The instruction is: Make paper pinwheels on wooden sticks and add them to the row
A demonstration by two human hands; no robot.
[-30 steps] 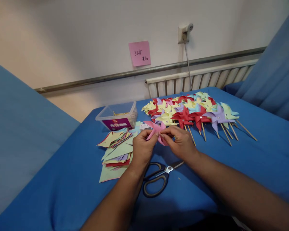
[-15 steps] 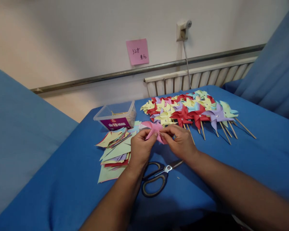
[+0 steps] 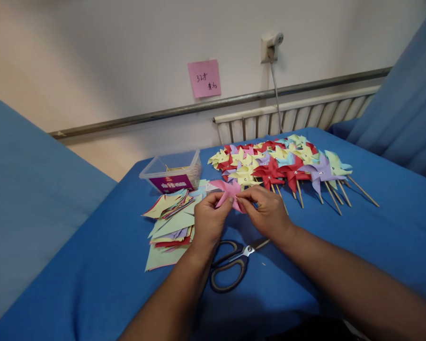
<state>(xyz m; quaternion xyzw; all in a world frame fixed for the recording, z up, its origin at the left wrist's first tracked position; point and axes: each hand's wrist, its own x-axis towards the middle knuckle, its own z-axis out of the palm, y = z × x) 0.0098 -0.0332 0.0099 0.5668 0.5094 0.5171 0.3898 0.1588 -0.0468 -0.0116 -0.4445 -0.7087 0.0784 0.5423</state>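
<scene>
A pink paper pinwheel is pinched between both my hands above the blue table. My left hand grips its left side with thumb and fingers. On its right side my right hand holds the folded tips at the centre. Just behind lies a spread of finished pinwheels in red, yellow, purple and green on wooden sticks. A stack of cut coloured paper squares lies to the left of my left hand.
Black-handled scissors lie on the table under my wrists. A clear plastic box with sticks stands at the back left. A radiator, a wall socket with cable and a pink note are on the wall behind.
Both hands stay on the pink pinwheel with only small finger movements. The view shifted slightly.
</scene>
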